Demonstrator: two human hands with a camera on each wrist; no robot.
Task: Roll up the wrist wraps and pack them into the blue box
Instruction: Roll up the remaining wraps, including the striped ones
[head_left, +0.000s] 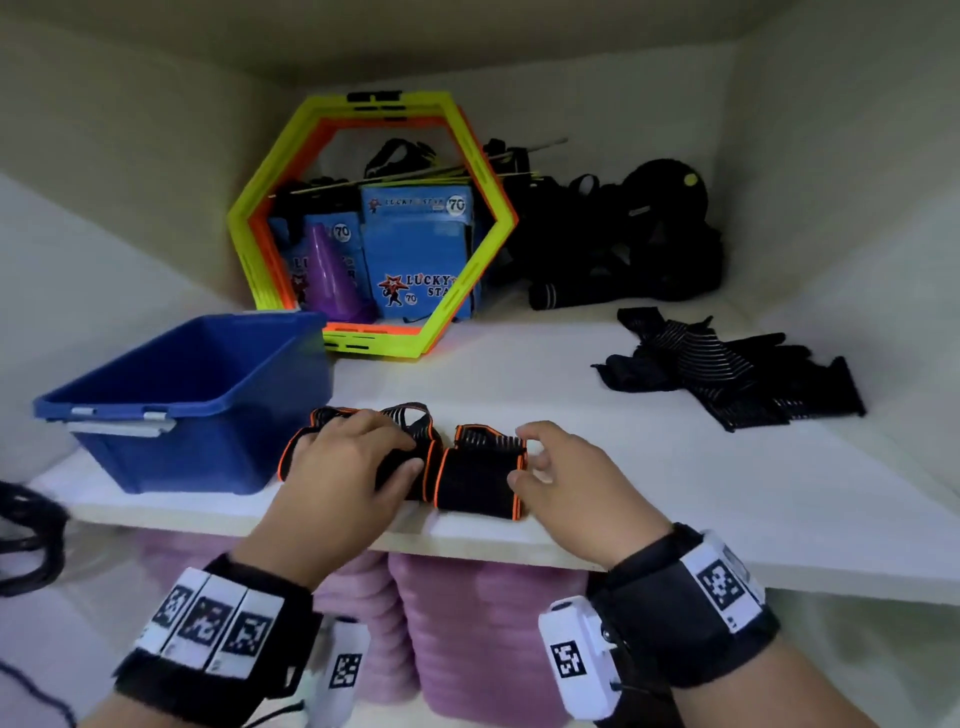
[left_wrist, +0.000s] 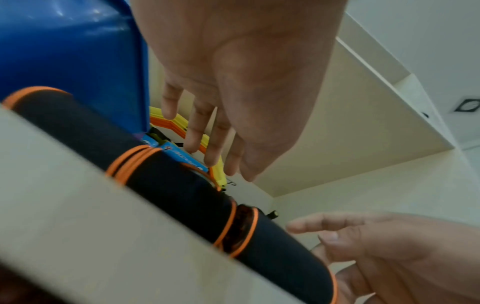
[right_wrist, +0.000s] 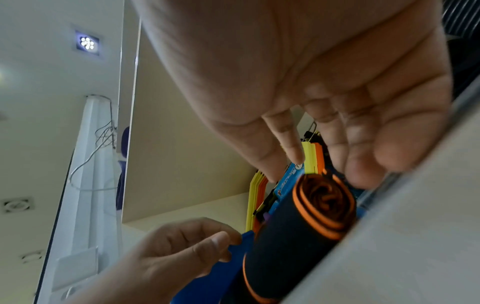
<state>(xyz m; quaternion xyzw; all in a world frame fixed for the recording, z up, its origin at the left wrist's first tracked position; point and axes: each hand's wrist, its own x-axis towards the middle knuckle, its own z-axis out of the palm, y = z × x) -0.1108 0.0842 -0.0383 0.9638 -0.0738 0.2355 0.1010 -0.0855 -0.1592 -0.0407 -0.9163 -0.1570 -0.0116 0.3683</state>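
Observation:
Two rolled black wrist wraps with orange edging lie side by side at the front edge of the white shelf (head_left: 649, 499). My left hand (head_left: 384, 452) lies over the left roll (head_left: 400, 475), with its fingers stretched out above it in the left wrist view. My right hand (head_left: 535, 457) is at the right end of the right roll (head_left: 475, 480), fingers loosely bent and holding nothing. The roll's spiral end (right_wrist: 324, 201) shows just below the right fingertips (right_wrist: 363, 172). The open blue box (head_left: 197, 395) stands just left of the rolls.
Unrolled black wraps with grey stripes (head_left: 727, 374) lie on the shelf at the right. At the back are yellow and orange hexagon rings (head_left: 467, 291), blue packs (head_left: 421, 249), a purple cone (head_left: 332, 275) and a pile of black gear (head_left: 623, 244). Pink items (head_left: 467, 623) sit on the shelf below.

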